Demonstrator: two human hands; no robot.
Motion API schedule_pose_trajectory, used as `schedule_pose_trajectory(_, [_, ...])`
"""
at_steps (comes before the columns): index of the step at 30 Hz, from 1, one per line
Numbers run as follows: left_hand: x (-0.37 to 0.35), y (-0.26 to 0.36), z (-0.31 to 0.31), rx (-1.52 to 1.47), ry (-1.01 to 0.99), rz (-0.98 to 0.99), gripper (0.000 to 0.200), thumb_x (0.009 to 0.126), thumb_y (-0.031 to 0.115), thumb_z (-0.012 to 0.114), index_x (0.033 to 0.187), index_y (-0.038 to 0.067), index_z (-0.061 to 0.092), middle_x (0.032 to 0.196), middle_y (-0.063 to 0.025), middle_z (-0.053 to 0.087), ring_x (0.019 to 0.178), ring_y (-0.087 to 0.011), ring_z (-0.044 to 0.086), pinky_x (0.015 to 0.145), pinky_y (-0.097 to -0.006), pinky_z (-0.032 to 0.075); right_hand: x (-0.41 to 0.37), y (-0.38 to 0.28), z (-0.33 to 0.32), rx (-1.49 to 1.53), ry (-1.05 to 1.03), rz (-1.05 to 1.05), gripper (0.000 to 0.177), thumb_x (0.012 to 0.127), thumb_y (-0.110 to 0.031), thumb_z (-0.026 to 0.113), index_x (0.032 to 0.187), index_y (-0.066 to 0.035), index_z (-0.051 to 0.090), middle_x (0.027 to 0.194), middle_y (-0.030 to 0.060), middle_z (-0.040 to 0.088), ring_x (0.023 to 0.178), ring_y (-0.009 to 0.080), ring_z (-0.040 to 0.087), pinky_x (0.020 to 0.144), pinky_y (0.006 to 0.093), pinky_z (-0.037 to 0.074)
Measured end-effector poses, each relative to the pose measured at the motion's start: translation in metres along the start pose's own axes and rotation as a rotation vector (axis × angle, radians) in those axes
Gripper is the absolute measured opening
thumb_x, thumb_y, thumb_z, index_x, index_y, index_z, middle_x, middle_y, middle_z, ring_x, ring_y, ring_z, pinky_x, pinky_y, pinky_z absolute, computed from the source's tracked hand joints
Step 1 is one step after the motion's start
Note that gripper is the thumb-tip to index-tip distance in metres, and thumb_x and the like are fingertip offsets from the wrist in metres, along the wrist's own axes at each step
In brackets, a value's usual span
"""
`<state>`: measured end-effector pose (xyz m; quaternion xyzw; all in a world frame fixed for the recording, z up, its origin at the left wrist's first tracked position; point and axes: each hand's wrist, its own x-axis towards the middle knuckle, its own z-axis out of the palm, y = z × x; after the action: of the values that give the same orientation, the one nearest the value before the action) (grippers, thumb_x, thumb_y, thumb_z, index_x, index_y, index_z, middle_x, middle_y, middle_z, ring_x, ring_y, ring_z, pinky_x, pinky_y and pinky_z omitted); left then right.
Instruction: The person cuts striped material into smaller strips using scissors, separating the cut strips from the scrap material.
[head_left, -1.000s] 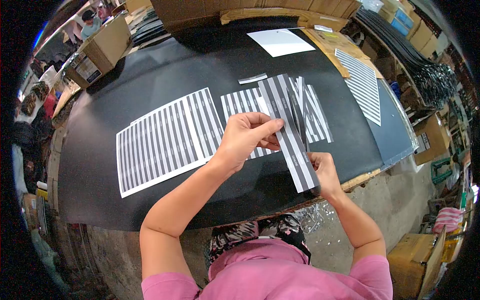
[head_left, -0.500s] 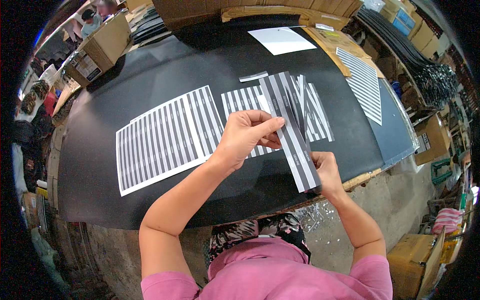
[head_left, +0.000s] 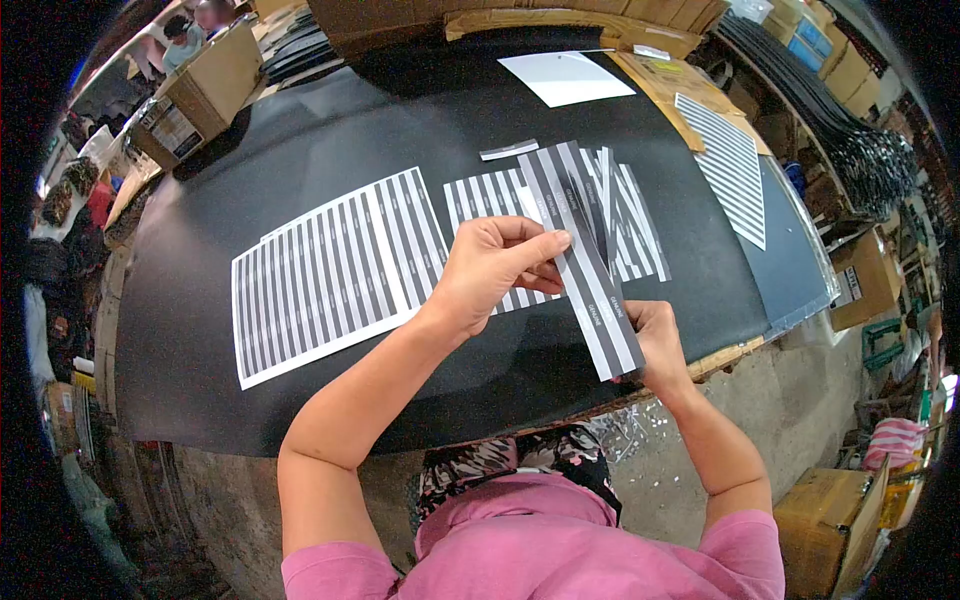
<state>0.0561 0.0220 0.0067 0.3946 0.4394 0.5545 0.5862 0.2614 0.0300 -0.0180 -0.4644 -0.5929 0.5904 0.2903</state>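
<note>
My left hand (head_left: 510,262) pinches a grey-and-white striped strip (head_left: 590,290) between thumb and fingers near its middle. The strip slants from upper left to lower right above the black table. My right hand (head_left: 652,345) is at the strip's lower right edge, fingers curled; what it holds is mostly hidden behind the strip, with only something dark showing. Large striped sheets (head_left: 320,280) lie left of my hands. Behind the held strip are a smaller striped sheet (head_left: 485,200) and loose cut strips (head_left: 635,225). A short strip (head_left: 509,150) lies just beyond.
White paper (head_left: 565,78) lies at the table's back. A striped sheet (head_left: 728,165) rests at the right on brown cardboard (head_left: 665,90). A cardboard box (head_left: 195,105) stands at the left corner. Scraps litter the floor. Two people are in the far left background.
The right hand has shifted slightly up along the strip, whose lower part has turned a little. My left hand keeps its pinch almost in place.
</note>
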Motion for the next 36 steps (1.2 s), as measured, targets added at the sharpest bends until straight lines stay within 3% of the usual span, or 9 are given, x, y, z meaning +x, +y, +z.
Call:
schedule_pose_trajectory(6, [0.004,0.006,-0.004,0.081,-0.011,-0.03,0.023,0.081,0.022,0.068,0.081,-0.001,0.064,0.072,-0.0077,0.065,0.058,-0.0128,0.063,0.056,-0.0242,0.055,0.003,0.009,-0.004,0.008,-0.036,0.004,0.015,0.069,-0.008,0.069,0.066,0.005,0.062,0.053,0.003,0.055,0.042,0.0077,0.05,0.037,0.0231,0.036])
schedule_pose_trajectory(9, [0.007,0.009,-0.009,0.138,0.075,0.036,0.025,0.082,0.023,0.068,0.084,-0.002,0.063,0.073,-0.0078,0.065,0.059,-0.0122,0.063,0.056,-0.0247,0.055,-0.001,0.003,-0.002,0.007,-0.037,0.034,0.017,0.069,-0.01,0.07,0.067,0.005,0.062,0.053,0.0023,0.055,0.043,0.0076,0.05,0.038,0.0231,0.036])
schedule_pose_trajectory(11, [0.011,0.004,-0.012,0.012,0.115,0.12,0.025,0.083,0.022,0.067,0.085,-0.003,0.063,0.073,-0.0071,0.064,0.06,-0.0112,0.062,0.055,-0.0247,0.055,0.0,0.001,-0.001,-0.003,-0.04,0.041,0.018,0.069,-0.011,0.071,0.068,0.006,0.063,0.054,0.0013,0.056,0.045,0.0061,0.05,0.04,0.0229,0.037])
schedule_pose_trajectory(16, [0.007,0.003,-0.01,0.045,0.072,0.107,0.022,0.082,0.019,0.067,0.081,-0.002,0.065,0.07,-0.0063,0.064,0.058,-0.011,0.062,0.055,-0.0246,0.054,0.006,0.006,0.001,-0.059,-0.06,-0.085,0.021,0.07,-0.012,0.072,0.074,0.007,0.064,0.065,0.0026,0.062,0.057,0.0053,0.053,0.05,0.0217,0.043])
schedule_pose_trajectory(19, [0.005,0.004,-0.007,0.04,0.051,0.081,0.021,0.081,0.019,0.068,0.08,-0.002,0.065,0.068,-0.0061,0.063,0.057,-0.0114,0.061,0.054,-0.0248,0.054,0.008,-0.003,0.006,0.008,-0.065,-0.055,0.021,0.072,-0.011,0.071,0.078,0.008,0.065,0.07,0.004,0.063,0.061,0.006,0.055,0.054,0.0217,0.044])
schedule_pose_trajectory(36, [0.007,0.0,-0.009,0.004,0.036,0.074,0.02,0.08,0.018,0.069,0.08,-0.002,0.065,0.068,-0.0065,0.063,0.057,-0.0127,0.062,0.054,-0.0253,0.054,0.016,0.008,0.003,-0.02,-0.044,-0.075,0.022,0.072,-0.011,0.072,0.077,0.008,0.065,0.067,0.0034,0.063,0.058,0.0055,0.053,0.051,0.0215,0.043])
